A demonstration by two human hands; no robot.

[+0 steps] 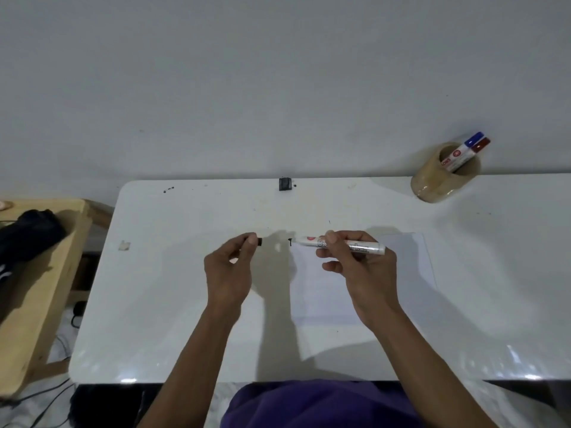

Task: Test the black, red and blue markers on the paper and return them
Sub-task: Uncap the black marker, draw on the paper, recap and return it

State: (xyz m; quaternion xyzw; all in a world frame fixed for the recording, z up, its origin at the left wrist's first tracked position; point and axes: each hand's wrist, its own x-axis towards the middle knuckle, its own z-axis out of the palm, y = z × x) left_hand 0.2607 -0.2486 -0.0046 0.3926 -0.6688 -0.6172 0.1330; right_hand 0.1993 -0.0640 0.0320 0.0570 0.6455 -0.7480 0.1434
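My right hand holds the uncapped black marker, a white barrel lying level with its black tip pointing left, above the top left corner of the white paper. My left hand pinches the marker's black cap a short way left of the tip. The blue marker and red marker stand capped in a tan round holder at the back right of the white table.
A small black clip-like object sits at the table's back edge. A wooden stand with a dark cloth on it is to the left, with cables on the floor below. A plain wall rises behind the table.
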